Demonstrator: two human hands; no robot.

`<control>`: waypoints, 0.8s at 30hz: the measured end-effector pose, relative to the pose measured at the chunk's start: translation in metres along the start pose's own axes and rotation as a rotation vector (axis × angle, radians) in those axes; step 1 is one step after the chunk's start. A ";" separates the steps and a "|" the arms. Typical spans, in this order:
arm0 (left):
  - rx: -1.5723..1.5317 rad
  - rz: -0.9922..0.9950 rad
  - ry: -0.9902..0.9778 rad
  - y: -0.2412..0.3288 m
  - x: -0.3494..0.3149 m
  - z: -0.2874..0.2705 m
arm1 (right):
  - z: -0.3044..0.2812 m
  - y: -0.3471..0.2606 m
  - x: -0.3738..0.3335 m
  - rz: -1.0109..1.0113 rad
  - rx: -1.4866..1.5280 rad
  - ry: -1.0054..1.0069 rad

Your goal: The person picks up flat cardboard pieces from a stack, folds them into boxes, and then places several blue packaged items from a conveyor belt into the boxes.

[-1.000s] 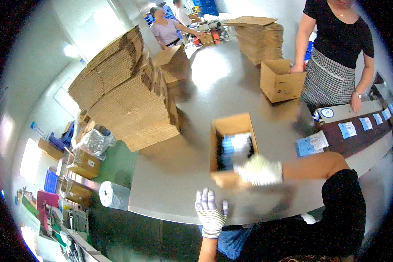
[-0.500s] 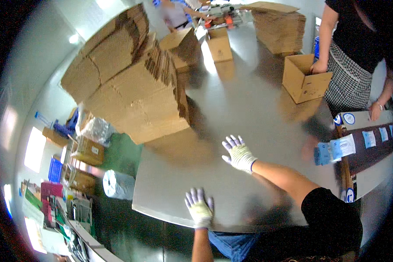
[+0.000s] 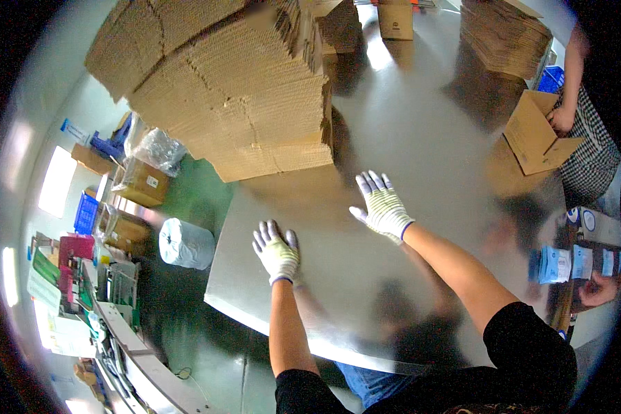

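Both gloved hands are spread and hold nothing. The left hand [image 3: 277,251] and right hand [image 3: 381,205] reach over the desk [image 3: 421,152] toward the cardboard stack [image 3: 234,90].

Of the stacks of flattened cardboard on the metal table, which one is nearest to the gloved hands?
The big stack of flattened cardboard at the table's left, just beyond the right hand. The other stack lies far off, at the table's far right end.
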State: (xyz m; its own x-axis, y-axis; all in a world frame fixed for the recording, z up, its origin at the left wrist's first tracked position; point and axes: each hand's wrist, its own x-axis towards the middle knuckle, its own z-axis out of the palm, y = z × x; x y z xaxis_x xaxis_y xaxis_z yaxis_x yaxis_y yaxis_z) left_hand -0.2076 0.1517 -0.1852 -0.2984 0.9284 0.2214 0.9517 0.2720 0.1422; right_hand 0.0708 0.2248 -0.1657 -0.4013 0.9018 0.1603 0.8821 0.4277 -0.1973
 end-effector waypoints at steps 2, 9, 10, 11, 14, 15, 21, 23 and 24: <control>0.000 -0.025 0.021 -0.008 0.025 0.008 | 0.002 -0.002 0.011 -0.004 -0.019 0.019; -0.013 -0.181 0.176 -0.053 0.117 0.034 | 0.012 -0.021 0.059 0.030 0.012 0.030; -0.060 -0.216 0.193 -0.061 0.128 0.039 | 0.011 -0.024 0.067 0.043 0.016 0.028; -0.111 -0.248 0.203 -0.063 0.140 0.042 | 0.017 -0.023 0.075 0.063 0.016 0.021; -0.324 -0.324 0.215 -0.062 0.178 0.045 | 0.022 -0.015 0.090 0.077 0.032 0.054; -0.411 -0.369 0.200 -0.070 0.189 0.050 | 0.021 -0.018 0.093 0.083 0.037 0.055; -1.420 -0.292 0.447 -0.126 0.242 0.098 | 0.029 -0.030 0.104 0.128 0.058 0.025; -1.396 -0.239 0.304 -0.137 0.253 0.101 | 0.032 -0.028 0.106 0.084 0.126 0.058; -1.310 -0.230 0.387 -0.134 0.253 0.103 | 0.033 -0.025 0.107 0.102 0.134 0.042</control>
State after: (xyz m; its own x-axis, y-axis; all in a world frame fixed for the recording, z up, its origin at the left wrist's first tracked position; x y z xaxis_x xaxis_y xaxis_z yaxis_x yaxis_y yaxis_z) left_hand -0.4034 0.3760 -0.2481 -0.6435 0.7085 0.2896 0.1824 -0.2255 0.9570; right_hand -0.0022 0.3126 -0.1755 -0.2979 0.9388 0.1728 0.8759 0.3408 -0.3415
